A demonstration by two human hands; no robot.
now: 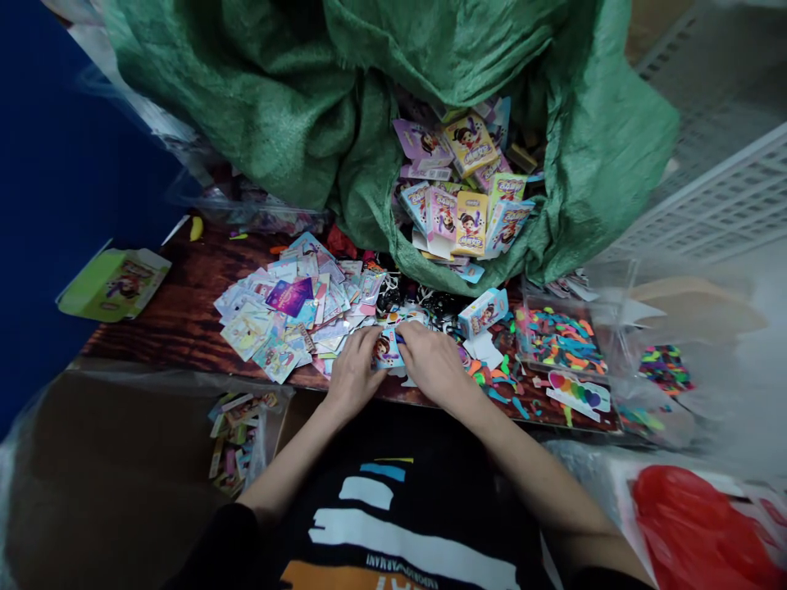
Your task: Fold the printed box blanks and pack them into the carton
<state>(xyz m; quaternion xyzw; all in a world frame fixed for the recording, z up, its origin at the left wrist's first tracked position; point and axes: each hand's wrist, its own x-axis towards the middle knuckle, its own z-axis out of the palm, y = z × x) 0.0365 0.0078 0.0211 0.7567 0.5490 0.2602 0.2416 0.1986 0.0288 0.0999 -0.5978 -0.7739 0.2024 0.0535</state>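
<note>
Rough woven plastic sack (258, 98), glossy card boxes (461, 188), varnished wood tabletop (178, 295).

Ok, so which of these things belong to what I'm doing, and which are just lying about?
In hand: left hand and right hand, both on a small printed carton; loose printed cards beside them.

Lying about: green woven sack, clear tray of coloured pieces, red plastic bag.

Toward six o'clock, the left hand (353, 373) and right hand (434, 365) hide much of a small printed card (387, 352). The green woven sack (246, 98) runs off the top edge, the red plastic bag (694, 524) is cut off near four o'clock, and blurred clear plastic (676, 303) veils things near three.
</note>
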